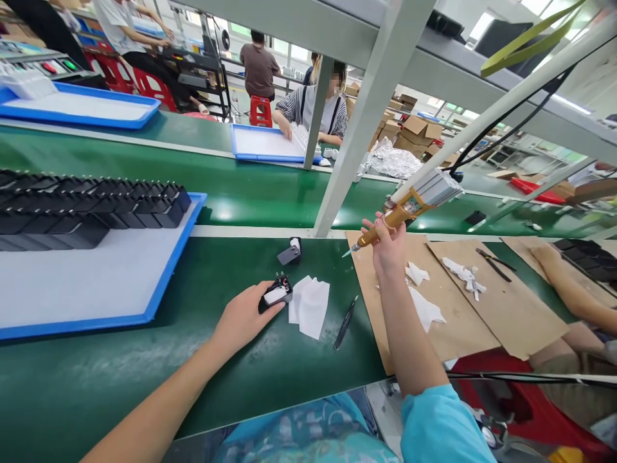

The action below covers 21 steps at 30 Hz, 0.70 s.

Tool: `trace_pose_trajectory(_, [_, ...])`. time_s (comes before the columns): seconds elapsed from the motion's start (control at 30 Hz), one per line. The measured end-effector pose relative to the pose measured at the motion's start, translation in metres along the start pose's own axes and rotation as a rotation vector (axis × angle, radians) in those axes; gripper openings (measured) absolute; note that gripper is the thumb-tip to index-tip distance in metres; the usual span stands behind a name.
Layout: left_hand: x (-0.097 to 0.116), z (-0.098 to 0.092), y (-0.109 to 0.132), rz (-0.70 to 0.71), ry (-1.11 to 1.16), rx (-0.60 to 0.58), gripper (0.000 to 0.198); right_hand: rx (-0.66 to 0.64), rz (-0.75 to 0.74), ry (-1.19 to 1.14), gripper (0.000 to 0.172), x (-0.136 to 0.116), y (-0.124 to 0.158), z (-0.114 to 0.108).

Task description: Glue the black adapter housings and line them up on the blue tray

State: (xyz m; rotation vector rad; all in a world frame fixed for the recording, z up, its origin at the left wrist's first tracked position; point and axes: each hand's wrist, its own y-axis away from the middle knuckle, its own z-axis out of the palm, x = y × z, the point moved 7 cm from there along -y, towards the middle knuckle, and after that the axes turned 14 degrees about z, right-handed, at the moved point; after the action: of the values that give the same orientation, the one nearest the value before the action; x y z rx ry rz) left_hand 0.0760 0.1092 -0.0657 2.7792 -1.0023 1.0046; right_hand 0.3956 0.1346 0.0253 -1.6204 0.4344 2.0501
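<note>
A small black housing with white material inside and metal prongs (276,292) is gripped between the fingers and thumb of my left hand (247,316), low over the green table (216,379). Raised to the right, my right hand (389,247) holds a gold-coloured dispenser (385,225), its thin pale-blue nozzle pointing down and left. A second black housing (290,252) lies just beyond the held one. White cloth pieces (312,305) lie right of my left hand, and dark tweezers (346,323) rest farther right.
A blue-rimmed tray (168,283) with rows of black housings is at the left. Brown cardboard (501,289) at the right bears cloth scraps and pliers (495,263). A grey upright post (359,128) stands ahead. Another person's arm (573,289) reaches in at far right.
</note>
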Motion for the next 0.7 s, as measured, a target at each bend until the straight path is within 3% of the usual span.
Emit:
trace_pose_trajectory(0.13, [0.002,0.001,0.0,0.005,0.013,-0.005,0.041,0.019,0.02,-0.027,0.043,0.006,0.028,0.012])
trace_pose_trajectory(0.27, [0.007,0.006,0.002,-0.011,-0.003,-0.075,0.042,-0.109,0.063,-0.077,0.034,0.007,0.06,0.034])
trace_pose_trajectory(0.47, [0.015,0.006,0.003,0.0,-0.078,-0.094,0.038,-0.283,-0.068,-0.098,0.025,-0.002,0.108,0.076])
trace_pose_trajectory(0.7, [0.021,-0.004,0.004,0.036,-0.04,-0.019,0.03,-0.32,-0.055,-0.219,0.031,-0.001,0.124,0.105])
